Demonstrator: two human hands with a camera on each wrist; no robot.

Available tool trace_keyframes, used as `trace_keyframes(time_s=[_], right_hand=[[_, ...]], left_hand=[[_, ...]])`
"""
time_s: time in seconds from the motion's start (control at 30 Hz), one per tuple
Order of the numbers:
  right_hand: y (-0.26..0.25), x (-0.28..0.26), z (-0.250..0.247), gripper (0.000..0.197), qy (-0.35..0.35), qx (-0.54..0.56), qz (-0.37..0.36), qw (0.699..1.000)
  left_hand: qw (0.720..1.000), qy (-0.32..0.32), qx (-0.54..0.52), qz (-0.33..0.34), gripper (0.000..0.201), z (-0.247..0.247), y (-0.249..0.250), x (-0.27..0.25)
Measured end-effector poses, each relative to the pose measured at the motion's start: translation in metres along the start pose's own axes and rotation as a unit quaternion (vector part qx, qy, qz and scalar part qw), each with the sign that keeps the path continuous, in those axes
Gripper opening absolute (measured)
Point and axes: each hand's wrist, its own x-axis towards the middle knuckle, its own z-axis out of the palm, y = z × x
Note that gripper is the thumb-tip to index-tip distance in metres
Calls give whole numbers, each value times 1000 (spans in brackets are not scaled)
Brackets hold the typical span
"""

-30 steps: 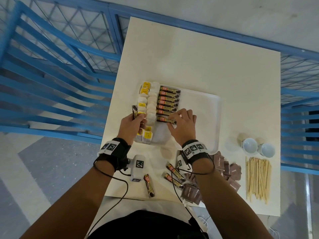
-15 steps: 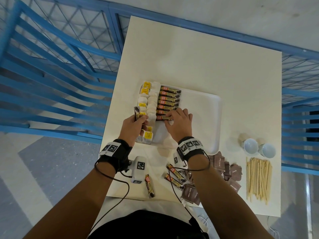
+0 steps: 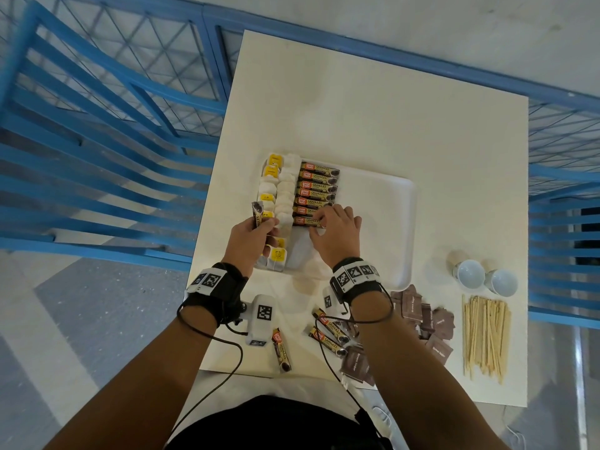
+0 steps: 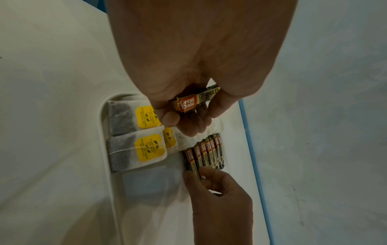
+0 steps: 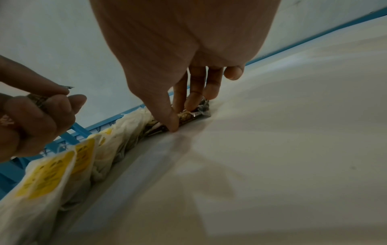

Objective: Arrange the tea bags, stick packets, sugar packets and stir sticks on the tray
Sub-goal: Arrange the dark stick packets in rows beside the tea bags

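Observation:
A white tray (image 3: 389, 222) carries a column of yellow-tagged tea bags (image 3: 282, 193) along its left side. Beside them lies a row of several stick packets (image 3: 319, 186). My right hand (image 3: 319, 222) pinches the nearest stick packet (image 3: 306, 221) of that row between thumb and fingers, as the right wrist view shows: right hand (image 5: 180, 114), packet (image 5: 189, 116). My left hand (image 3: 259, 224) grips another stick packet (image 3: 257, 213) upright over the tea bags; the left wrist view shows this packet (image 4: 188, 102).
Loose stick packets (image 3: 331, 329) and one more (image 3: 282, 349) lie near the table's front edge. Brown sugar packets (image 3: 431, 323) sit right of my right wrist, wooden stir sticks (image 3: 485, 336) further right, and two cups (image 3: 470, 274) behind them. Blue railings surround the table.
My right hand has nudged the nearest stick packet up against the row. My left hand still holds its packet in about the same place.

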Motion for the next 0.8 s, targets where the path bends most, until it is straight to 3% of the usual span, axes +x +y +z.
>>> trace_keyframes(time_s=[0.2,0.4,0.53,0.6,0.67,0.73,0.8], right_hand=[[-2,0,-1,21,5,0,2,1000],[-3,-4,-4,26,25,12,-2,1000],[-12,-10,-13,12,51,141,-19,988],[-22,-10,-23,8,25,237,-13,971],[-33,-8,-36,11,-45,301,15,952],[-37,-5,-44,15,-109,316,20,942],[-36,-2,-46,14,-126,312,18,941]], left_hand=[[1000,-9,-3,-6,13,-2,0,-1],[994,-90,62,17,33,-3,-5,-3],[985,-151,80,37,27,0,-6,-8],[981,-179,70,33,24,1,-6,-10],[976,-207,65,20,24,3,-5,-13],[970,-232,67,5,23,3,-2,-16],[967,-244,67,-1,22,2,0,-19]])
